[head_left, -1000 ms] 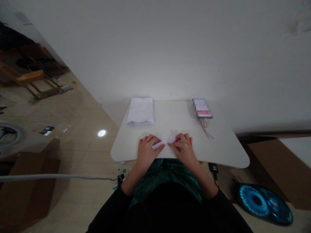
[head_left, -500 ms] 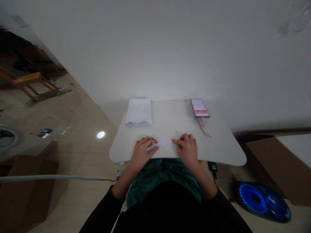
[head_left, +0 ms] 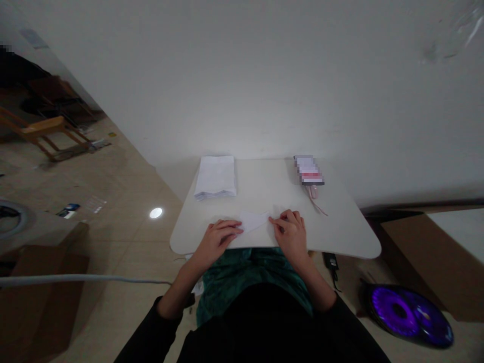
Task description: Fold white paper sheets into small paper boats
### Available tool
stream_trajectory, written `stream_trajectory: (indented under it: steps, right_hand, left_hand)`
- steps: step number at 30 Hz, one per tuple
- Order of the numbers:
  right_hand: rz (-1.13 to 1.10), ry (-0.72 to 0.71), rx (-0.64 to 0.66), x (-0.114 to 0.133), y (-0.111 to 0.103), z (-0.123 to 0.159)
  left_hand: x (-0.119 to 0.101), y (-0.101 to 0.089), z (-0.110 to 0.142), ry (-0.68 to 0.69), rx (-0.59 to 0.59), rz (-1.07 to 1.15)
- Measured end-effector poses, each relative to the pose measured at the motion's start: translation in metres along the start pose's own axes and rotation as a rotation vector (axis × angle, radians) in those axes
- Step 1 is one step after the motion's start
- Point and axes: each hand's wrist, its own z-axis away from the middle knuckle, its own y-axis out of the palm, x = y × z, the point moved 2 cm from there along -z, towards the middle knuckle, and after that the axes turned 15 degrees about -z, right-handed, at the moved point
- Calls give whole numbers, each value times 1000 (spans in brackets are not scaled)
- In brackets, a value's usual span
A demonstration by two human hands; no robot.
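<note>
Left hand: from here I see my left bare hand (head_left: 217,241) lying at the near table edge, its fingertips (head_left: 236,230) on the paper's left end.
Right hand: my right bare hand (head_left: 291,233) sits opposite, its fingertips (head_left: 273,221) at the paper's right tip.
Grip: the hands are apart, the paper between them; I cannot tell whether either pinches it.
Paper: a tapered folded sheet of white paper (head_left: 252,221) lies flat on a rounded white tabletop (head_left: 340,237), near its front edge.
Beyond: a squared stack of white paper (head_left: 215,177) sits at the far left; a pixelated pack (head_left: 309,170) sits far right, with a thin pink cord (head_left: 316,201) trailing toward me.
Floor: a black plug-in adapter (head_left: 330,260) and a glowing purple disc (head_left: 406,315) lie to the right.
</note>
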Motion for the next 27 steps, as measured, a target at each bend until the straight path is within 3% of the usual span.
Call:
stream_trajectory:
  steps: [5,9,11,15,21,27]
  right_hand:
    - [-1,-3,-20,-2,1,1]
    - [6,21,-14,-2,1,0]
    - [-5,25,-2,-1,0,0]
    - [-18,25,7,-3,-3,2]
    - [6,14,-5,-9,-6,7]
    - [-58,-69,68,-12,-15,13]
  left_hand:
    - [-14,4,16,135,-96,-280]
    - [-20,15,37,240,-338,-436]
    - [-20,20,47,197,-429,-427]
    - [-21,24,53,154,-481,-376]
    - [-28,28,39,187,-483,-346]
    - [-23,36,48,323,-513,-287]
